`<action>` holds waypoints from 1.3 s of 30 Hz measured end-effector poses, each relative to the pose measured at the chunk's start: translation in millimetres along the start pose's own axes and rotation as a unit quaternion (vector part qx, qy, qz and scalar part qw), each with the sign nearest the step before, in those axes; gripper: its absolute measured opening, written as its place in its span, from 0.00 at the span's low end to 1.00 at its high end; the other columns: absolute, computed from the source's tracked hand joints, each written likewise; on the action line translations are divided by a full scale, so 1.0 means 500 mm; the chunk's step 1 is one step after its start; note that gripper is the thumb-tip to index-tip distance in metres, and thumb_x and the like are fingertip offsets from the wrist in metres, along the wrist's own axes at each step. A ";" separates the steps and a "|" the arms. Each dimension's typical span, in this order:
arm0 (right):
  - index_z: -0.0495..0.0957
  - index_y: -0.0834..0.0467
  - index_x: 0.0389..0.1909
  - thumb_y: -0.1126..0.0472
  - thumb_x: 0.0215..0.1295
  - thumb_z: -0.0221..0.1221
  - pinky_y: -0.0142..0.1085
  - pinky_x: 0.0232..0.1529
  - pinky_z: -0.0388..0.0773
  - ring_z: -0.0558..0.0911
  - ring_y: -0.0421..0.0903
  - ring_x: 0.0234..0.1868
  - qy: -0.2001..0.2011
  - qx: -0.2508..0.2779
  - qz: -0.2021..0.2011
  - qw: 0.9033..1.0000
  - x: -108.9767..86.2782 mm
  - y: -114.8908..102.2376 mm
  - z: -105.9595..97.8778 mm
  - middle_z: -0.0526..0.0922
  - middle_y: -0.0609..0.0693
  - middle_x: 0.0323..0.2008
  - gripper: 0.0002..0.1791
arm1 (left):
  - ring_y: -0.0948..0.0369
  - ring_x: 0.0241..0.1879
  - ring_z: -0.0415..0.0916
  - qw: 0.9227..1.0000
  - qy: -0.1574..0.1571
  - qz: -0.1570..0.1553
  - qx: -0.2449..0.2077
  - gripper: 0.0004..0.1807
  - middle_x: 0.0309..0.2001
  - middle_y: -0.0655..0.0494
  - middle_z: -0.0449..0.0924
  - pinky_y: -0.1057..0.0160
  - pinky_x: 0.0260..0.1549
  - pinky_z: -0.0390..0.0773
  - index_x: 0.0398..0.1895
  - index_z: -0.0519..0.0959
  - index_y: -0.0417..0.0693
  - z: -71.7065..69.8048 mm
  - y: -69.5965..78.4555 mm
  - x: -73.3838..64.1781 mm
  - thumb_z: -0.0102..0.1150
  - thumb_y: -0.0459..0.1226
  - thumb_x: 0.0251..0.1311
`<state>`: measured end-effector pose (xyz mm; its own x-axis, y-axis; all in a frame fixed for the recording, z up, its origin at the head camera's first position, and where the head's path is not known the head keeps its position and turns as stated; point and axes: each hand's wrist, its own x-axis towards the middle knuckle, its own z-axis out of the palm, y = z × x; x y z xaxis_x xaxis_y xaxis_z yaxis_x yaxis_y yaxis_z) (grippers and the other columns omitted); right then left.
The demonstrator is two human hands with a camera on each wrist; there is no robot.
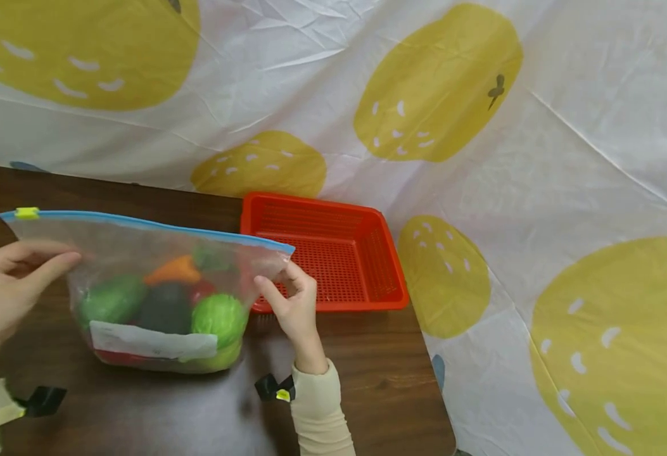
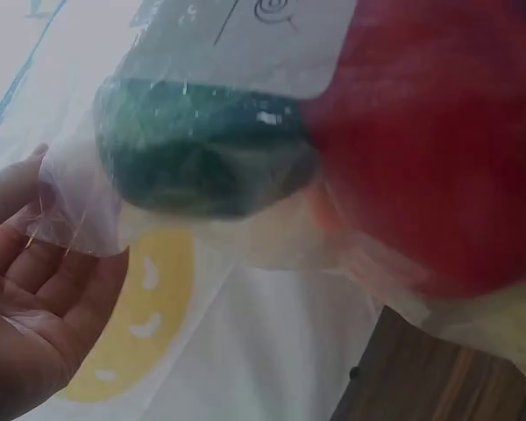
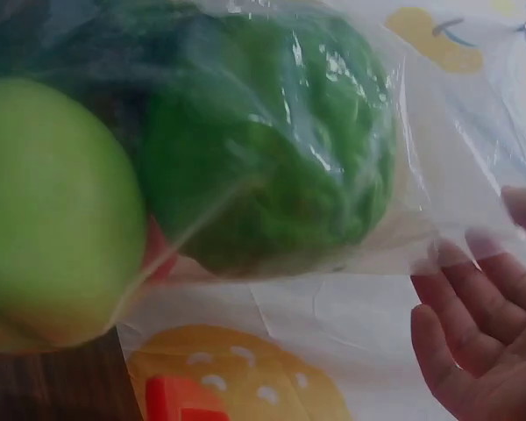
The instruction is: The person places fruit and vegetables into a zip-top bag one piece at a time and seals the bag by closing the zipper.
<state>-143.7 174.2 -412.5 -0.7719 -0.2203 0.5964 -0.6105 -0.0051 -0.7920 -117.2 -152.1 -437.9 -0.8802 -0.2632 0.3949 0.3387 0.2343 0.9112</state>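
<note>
A clear zip bag (image 1: 139, 253) with a blue top strip and a yellow slider (image 1: 27, 213) hangs above the table, filled with toy-like produce. Inside I make out an orange carrot-shaped piece (image 1: 173, 270), a green cabbage-like ball (image 1: 219, 316), a dark item (image 1: 165, 307) and a green piece (image 1: 113, 299). My left hand (image 1: 11, 288) pinches the bag's left edge below the slider. At the opposite edge my right hand (image 1: 294, 301) pinches the plastic between thumb and fingers. The left wrist view adds a large red round piece (image 2: 430, 149); the right wrist view, a light green one (image 3: 57, 210).
Behind the right hand, a red plastic basket (image 1: 387, 266) stands on the brown wooden table (image 1: 379, 373) near its right edge. A white cloth (image 1: 595, 158) printed with yellow fruit hangs behind and to the right. Each wrist carries a small black mount.
</note>
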 end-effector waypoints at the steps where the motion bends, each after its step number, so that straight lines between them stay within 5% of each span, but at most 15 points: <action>1: 0.76 0.74 0.38 0.61 0.63 0.59 0.31 0.32 0.76 0.77 0.37 0.31 0.006 -0.004 -0.001 1.000 -0.003 -0.002 0.004 0.78 0.70 0.30 0.16 | 0.77 0.25 0.73 1.000 0.007 0.005 0.004 0.14 0.27 0.78 0.80 0.82 0.25 0.67 0.29 0.84 0.49 0.001 0.004 -0.001 0.60 0.20 0.53; 7: 0.76 0.75 0.33 0.76 0.61 0.55 0.35 0.25 0.78 0.79 0.39 0.28 0.008 0.008 -0.033 0.999 -0.011 -0.014 0.015 0.79 0.69 0.27 0.04 | 0.75 0.21 0.71 1.000 0.019 0.023 0.006 0.13 0.25 0.77 0.80 0.80 0.20 0.66 0.26 0.83 0.45 -0.004 0.014 -0.007 0.60 0.18 0.50; 12: 0.74 0.75 0.32 0.78 0.63 0.52 0.39 0.25 0.79 0.79 0.44 0.27 -0.004 0.015 -0.058 0.998 -0.028 -0.033 0.010 0.78 0.70 0.29 0.04 | 0.72 0.25 0.76 0.994 -0.026 0.077 -0.073 0.07 0.28 0.66 0.83 0.80 0.22 0.69 0.28 0.81 0.30 -0.014 0.011 -0.022 0.57 0.16 0.51; 15: 0.74 0.74 0.32 0.76 0.64 0.51 0.39 0.23 0.78 0.78 0.50 0.21 -0.010 0.012 -0.062 0.998 -0.041 -0.046 0.008 0.77 0.67 0.25 0.04 | 0.74 0.28 0.77 0.994 -0.044 0.080 -0.066 0.11 0.29 0.68 0.83 0.80 0.24 0.70 0.28 0.82 0.35 -0.022 0.014 -0.032 0.56 0.16 0.52; 19: 0.72 0.74 0.31 0.73 0.66 0.51 0.37 0.22 0.80 0.79 0.47 0.20 -0.006 0.031 -0.023 0.999 -0.053 -0.060 0.010 0.75 0.68 0.21 0.07 | 0.75 0.25 0.76 0.998 -0.051 0.034 -0.009 0.15 0.26 0.73 0.82 0.80 0.22 0.69 0.27 0.82 0.44 -0.027 0.033 -0.037 0.54 0.16 0.54; 25: 0.71 0.80 0.31 0.71 0.66 0.52 0.27 0.24 0.78 0.80 0.34 0.23 0.026 0.082 0.139 0.987 -0.055 -0.057 0.018 0.74 0.79 0.23 0.11 | 0.75 0.21 0.77 0.997 -0.063 -0.032 0.005 0.13 0.23 0.73 0.81 0.79 0.21 0.73 0.27 0.82 0.46 -0.012 0.047 -0.034 0.54 0.21 0.58; 28: 0.72 0.81 0.30 0.73 0.64 0.53 0.27 0.22 0.77 0.79 0.34 0.20 0.044 0.068 0.183 0.980 -0.042 -0.040 0.021 0.75 0.75 0.21 0.10 | 0.76 0.21 0.76 0.996 -0.063 -0.055 0.035 0.13 0.22 0.77 0.79 0.79 0.20 0.72 0.27 0.81 0.51 -0.004 0.043 -0.026 0.55 0.24 0.60; 33: 0.74 0.79 0.29 0.73 0.62 0.56 0.27 0.20 0.76 0.75 0.35 0.18 0.073 0.022 0.215 0.974 -0.011 0.004 0.024 0.76 0.54 0.17 0.09 | 0.76 0.22 0.73 0.985 -0.082 -0.119 0.094 0.04 0.22 0.81 0.77 0.76 0.18 0.70 0.30 0.81 0.48 0.001 0.030 0.008 0.59 0.36 0.61; 39: 0.79 0.72 0.29 0.69 0.63 0.57 0.31 0.21 0.79 0.78 0.36 0.17 0.054 -0.055 0.265 0.961 0.036 0.062 0.035 0.82 0.61 0.21 0.08 | 0.69 0.22 0.68 0.968 -0.117 -0.149 0.166 0.21 0.20 0.80 0.74 0.68 0.18 0.66 0.35 0.81 0.36 0.007 -0.017 0.056 0.60 0.49 0.59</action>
<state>-173.6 153.1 -428.7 -0.9898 -0.0606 0.1287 -0.1379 0.1848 -0.9731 -146.1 -158.1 -435.1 -0.9868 -0.1549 0.0478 -0.0327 0.4787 0.8774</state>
